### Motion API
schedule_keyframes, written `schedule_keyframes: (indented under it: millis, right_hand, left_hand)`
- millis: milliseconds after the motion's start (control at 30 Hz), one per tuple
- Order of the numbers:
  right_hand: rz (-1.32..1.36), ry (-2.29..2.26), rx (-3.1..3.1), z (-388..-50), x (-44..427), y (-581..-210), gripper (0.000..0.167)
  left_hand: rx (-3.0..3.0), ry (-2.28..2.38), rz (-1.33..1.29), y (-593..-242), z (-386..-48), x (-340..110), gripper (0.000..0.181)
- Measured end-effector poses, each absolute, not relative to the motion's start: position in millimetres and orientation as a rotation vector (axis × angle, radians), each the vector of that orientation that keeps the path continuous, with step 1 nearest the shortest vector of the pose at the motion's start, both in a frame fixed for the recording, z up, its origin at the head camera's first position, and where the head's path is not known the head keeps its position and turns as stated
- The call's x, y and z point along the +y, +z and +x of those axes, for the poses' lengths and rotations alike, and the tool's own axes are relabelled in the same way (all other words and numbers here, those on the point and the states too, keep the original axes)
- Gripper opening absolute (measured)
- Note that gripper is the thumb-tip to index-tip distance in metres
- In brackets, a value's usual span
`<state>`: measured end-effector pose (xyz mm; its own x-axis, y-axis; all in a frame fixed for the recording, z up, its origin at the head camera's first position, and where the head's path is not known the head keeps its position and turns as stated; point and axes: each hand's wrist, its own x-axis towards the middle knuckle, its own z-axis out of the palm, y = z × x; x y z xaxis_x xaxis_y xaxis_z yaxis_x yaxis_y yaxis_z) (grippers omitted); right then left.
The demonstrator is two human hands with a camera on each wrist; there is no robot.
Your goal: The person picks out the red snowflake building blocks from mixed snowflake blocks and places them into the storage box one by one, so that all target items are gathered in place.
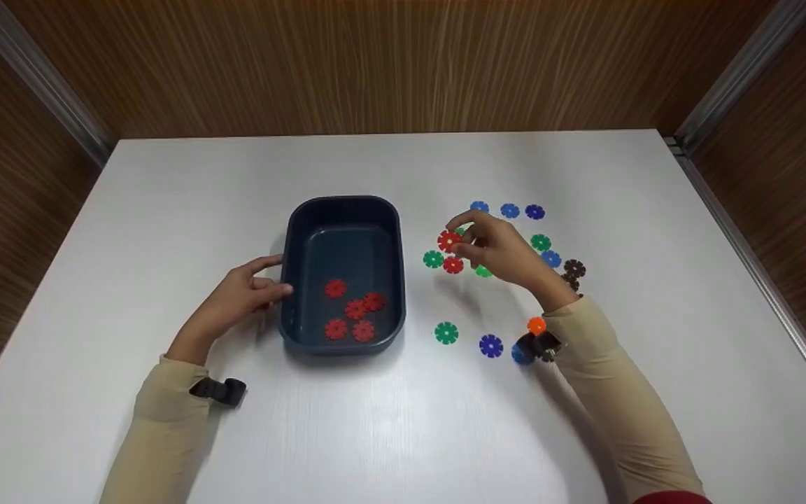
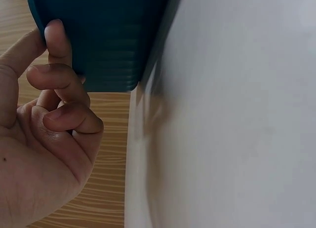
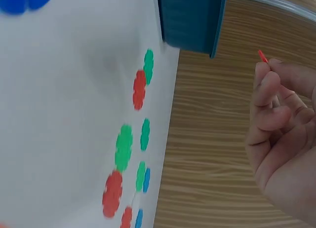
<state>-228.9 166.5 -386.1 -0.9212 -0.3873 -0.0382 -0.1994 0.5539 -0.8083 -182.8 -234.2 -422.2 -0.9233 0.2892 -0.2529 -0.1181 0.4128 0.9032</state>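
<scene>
A dark blue rectangular tub (image 1: 343, 255) stands on the white table, with several red notched discs (image 1: 355, 309) lying inside near its front end. My left hand (image 1: 238, 297) pinches the tub's left wall between thumb and fingers; the left wrist view shows the fingertips at the rim. To the right of the tub my right hand (image 1: 497, 252) holds a red notched disc (image 1: 449, 241) between thumb and finger, raised above the table. That disc (image 3: 262, 56) appears edge-on in the right wrist view. Beneath this hand lie another red disc (image 1: 453, 265) and a green disc (image 1: 433, 259).
More discs lie right of the tub: blue ones (image 1: 510, 211) at the back, brown ones (image 1: 574, 268) by the right wrist, a green (image 1: 446, 333) and a dark blue one (image 1: 491, 346) in front, an orange one (image 1: 536, 325) beside the sleeve. Wooden panels (image 1: 389, 66) enclose the table.
</scene>
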Motion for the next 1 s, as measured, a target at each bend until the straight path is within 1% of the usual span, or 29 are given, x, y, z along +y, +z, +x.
schedule_keyframes:
  millis: [167, 433, 600, 1000]
  right_hand:
    - [-0.501, -1.348, 2.550, -228.8, 147.8, -386.5, 0.030]
    - [-0.591, -1.428, 2.477, -227.5, 120.1, -384.5, 0.030]
    - [-0.671, -1.440, 2.466, -223.6, 101.6, -383.6, 0.030]
    - [-0.761, -1.435, 2.446, -212.5, 58.2, -388.1, 0.028]
  left_hand:
    - [2.307, 1.499, 0.131, -421.6, -182.4, -233.9, 0.070]
    - [2.306, 1.499, 0.123, -420.0, -182.3, -233.3, 0.070]
    - [2.310, 1.507, 0.123, -420.5, -182.8, -233.2, 0.070]
    - [2.307, 1.525, 0.152, -422.0, -181.9, -235.9, 0.069]
